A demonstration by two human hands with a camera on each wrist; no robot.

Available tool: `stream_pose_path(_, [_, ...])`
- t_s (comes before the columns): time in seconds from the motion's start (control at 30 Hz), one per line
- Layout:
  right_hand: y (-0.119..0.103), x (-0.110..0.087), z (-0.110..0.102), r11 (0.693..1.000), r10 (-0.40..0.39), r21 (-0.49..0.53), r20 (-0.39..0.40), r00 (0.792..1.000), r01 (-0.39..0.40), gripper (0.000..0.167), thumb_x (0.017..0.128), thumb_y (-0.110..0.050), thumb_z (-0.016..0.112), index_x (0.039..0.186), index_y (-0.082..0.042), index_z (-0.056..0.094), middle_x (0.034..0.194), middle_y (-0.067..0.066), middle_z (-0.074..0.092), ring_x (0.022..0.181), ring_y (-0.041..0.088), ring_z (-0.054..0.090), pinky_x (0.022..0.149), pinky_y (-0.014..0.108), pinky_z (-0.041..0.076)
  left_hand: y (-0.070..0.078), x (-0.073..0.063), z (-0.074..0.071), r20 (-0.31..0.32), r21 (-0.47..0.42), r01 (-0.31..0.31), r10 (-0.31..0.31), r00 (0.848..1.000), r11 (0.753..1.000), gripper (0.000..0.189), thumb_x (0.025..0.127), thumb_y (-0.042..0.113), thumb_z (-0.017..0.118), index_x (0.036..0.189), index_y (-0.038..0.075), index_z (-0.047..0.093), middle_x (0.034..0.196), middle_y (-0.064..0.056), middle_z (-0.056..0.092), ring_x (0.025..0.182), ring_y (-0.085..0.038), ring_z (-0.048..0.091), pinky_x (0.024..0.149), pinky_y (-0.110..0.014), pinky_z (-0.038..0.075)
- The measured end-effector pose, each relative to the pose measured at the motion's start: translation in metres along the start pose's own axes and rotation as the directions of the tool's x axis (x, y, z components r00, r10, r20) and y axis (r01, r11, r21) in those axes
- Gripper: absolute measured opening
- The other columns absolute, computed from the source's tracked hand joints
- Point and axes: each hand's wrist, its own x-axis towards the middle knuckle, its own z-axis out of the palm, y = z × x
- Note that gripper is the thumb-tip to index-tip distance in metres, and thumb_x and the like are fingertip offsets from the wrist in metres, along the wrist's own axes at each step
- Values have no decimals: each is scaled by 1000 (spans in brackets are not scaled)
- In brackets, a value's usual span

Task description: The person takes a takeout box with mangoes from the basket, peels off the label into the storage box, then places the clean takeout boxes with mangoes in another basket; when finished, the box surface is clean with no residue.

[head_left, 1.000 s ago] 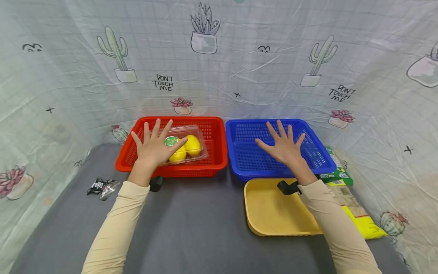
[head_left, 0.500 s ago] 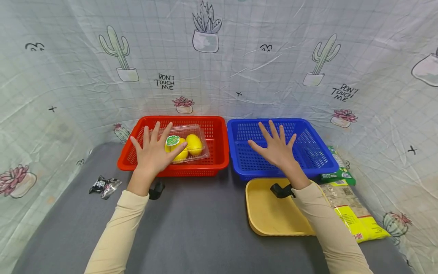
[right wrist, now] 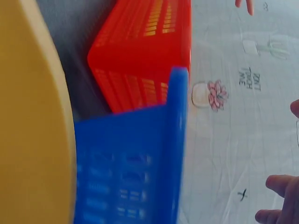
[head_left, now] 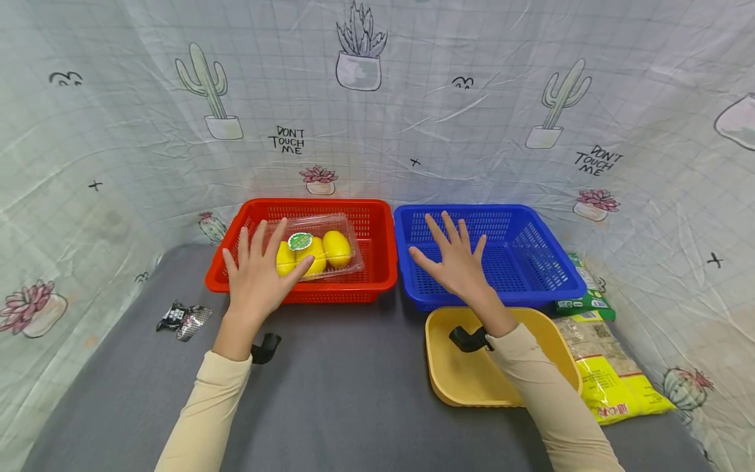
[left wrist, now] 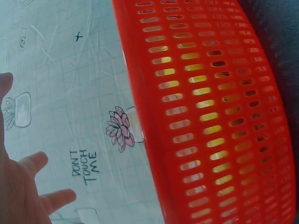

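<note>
While the left hand [head_left: 253, 285] and right hand [head_left: 460, 267] spread empty fingers [head_left: 257, 242], yellow fruits [head_left: 312, 257] show through a clear, green-stickered box [head_left: 318, 224]

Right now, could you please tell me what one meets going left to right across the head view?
Small black-and-silver packaging, red basket, blue basket, partly yellow bag.

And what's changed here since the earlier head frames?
The right hand has moved left across the blue basket; the left hand has drawn slightly back. Nothing was grasped or released. The fruit pack, red basket and yellow tray stayed put.
</note>
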Motion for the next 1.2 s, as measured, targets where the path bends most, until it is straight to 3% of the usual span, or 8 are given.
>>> stream_pose_path(0.3, [-12, 0, 18, 989, -79, 119, -75, 994, 87, 75, 94, -65, 42, 156, -27, 23, 164, 6, 12, 150, 34, 2, 111, 66, -11, -13, -15, 3, -88, -36, -28, 24, 996, 999, 81, 88, 55, 58, 155, 25, 24, 158, -15, 22, 146, -43, 8, 110, -72, 3])
stream_pose_path(0.53, [-25, 0, 26, 974, -115, 185, -107, 988, 134, 70, 95, -55, 46, 155, -24, 27, 162, 7, 18, 150, 32, 8, 116, 62, -4, -28, -22, 7, -152, -66, -22, 12, 988, 998, 82, 89, 50, 60, 157, 27, 20, 156, -19, 24, 146, -43, 9, 112, -69, 4])
stream_pose_path(0.7, [-37, 4, 30, 962, -138, 224, -94, 986, 156, 68, 95, -51, 47, 155, -25, 27, 162, 6, 19, 150, 32, 9, 117, 61, 2, -42, -28, 13, -177, -84, 15, -30, 984, 996, 81, 90, 48, 60, 156, 24, 21, 155, -20, 24, 145, -44, 8, 112, -69, 5])
stream_pose_path(0.93, [-54, 9, 38, 936, -168, 303, -57, 984, 178, 69, 95, -49, 49, 155, -23, 28, 162, 5, 18, 150, 31, 8, 110, 69, 20, -61, -29, 18, -214, -102, 71, -92, 973, 992, 81, 88, 41, 63, 155, 19, 25, 152, -23, 27, 144, -45, 11, 110, -71, 12])
stream_pose_path(1.2, [-69, 22, 52, 921, -194, 342, -20, 981, 189, 68, 95, -48, 51, 154, -20, 31, 160, 7, 22, 146, 32, 20, 109, 65, 27, -75, -31, 17, -198, -141, 162, -189, 962, 977, 82, 88, 42, 62, 155, 18, 22, 153, -24, 23, 145, -43, 9, 112, -67, 11])
